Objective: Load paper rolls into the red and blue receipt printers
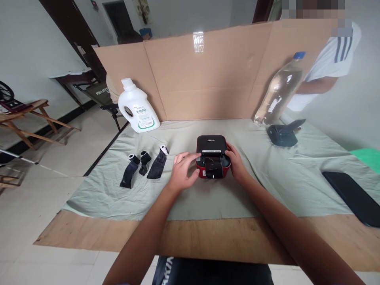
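Note:
A small black and red label printer [211, 143] rests on the cloth in front of me, a glossy black strip [213, 168] hanging down over its front. My right hand [236, 160] grips the printer's right side, with the thumb near the top edge. On the other side is my left hand [184, 170], its fingers stretched and the thumb apart, the index fingertip at the printer's left edge. Left of that hand lie three partly unrolled black rolls: one roll [130, 171], a shorter roll [144, 163] and a wider roll [158, 164].
A white detergent bottle [139, 109] stands back left against a cardboard screen [204, 83]. At the back right are a clear bottle [280, 93] with a blue cap and a dark brush [282, 135]. A black phone [352, 196] lies at right. Behind the screen stands a person [335, 59].

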`<state>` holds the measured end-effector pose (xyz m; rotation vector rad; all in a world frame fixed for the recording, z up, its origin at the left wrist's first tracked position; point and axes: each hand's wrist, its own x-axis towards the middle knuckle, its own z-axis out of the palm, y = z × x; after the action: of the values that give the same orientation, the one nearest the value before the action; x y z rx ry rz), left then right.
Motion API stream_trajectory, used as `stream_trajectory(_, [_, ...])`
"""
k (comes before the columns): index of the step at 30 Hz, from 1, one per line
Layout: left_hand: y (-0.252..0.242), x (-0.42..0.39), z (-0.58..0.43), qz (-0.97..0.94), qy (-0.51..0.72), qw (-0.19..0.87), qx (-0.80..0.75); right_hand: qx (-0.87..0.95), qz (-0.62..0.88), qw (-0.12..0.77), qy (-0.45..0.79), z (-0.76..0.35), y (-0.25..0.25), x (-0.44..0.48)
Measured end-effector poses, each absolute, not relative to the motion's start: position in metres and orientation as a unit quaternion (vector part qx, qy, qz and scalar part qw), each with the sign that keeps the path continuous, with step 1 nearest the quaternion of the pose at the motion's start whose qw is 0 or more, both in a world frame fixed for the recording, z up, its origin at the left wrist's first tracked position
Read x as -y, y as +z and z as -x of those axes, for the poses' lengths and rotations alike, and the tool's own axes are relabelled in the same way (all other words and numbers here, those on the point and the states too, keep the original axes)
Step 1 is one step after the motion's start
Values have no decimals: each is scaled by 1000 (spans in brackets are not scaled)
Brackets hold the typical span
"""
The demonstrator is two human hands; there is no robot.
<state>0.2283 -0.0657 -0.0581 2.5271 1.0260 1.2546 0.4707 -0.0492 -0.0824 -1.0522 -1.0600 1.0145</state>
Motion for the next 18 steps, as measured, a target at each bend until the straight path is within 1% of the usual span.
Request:
stream_trajectory(3, [-66,62,-234,-855,370,90,-351,442,461,617,460,-472,-84,48])
stream_trajectory(10, [-77,62,-240,-837,403,55,-365,437,466,614,463,-472,-90,51])
stream_trajectory(18, [-69,57,-235,-838,373,54,-394,427,469,618,464,-471,-86,50])
